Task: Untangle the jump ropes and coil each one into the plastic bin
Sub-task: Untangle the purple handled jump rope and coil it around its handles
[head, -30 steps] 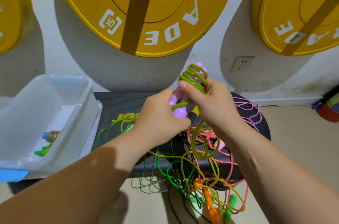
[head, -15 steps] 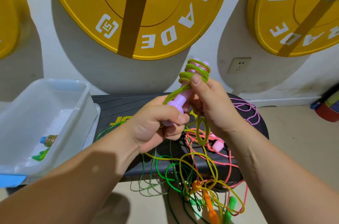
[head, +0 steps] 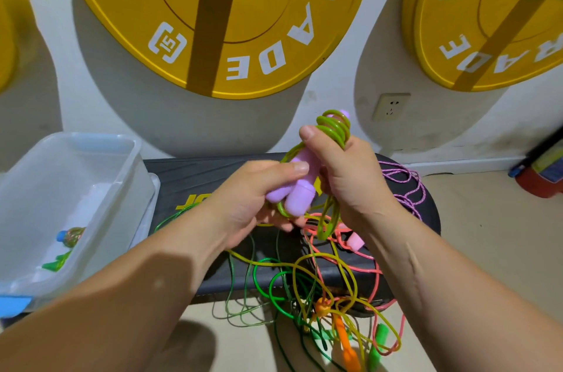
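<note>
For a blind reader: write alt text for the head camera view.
Two hands hold a pair of purple handles over a black bench, the right hand just below yellow-green cord coiled round their tops, the left hand at their lower ends. Tangled ropes lie beneath; a clear plastic bin stands left.

Plastic bin (head: pixel 134 144) mouth open at 9 o'clock, with a bare bench (head: pixel 189 170) strip leading to it. Rope tangle (head: pixel 320 307) clutters 6 o'clock. Purple cord (head: pixel 408 189) at 3. Weight plate (head: pixel 274 21) overhangs 12.
</note>
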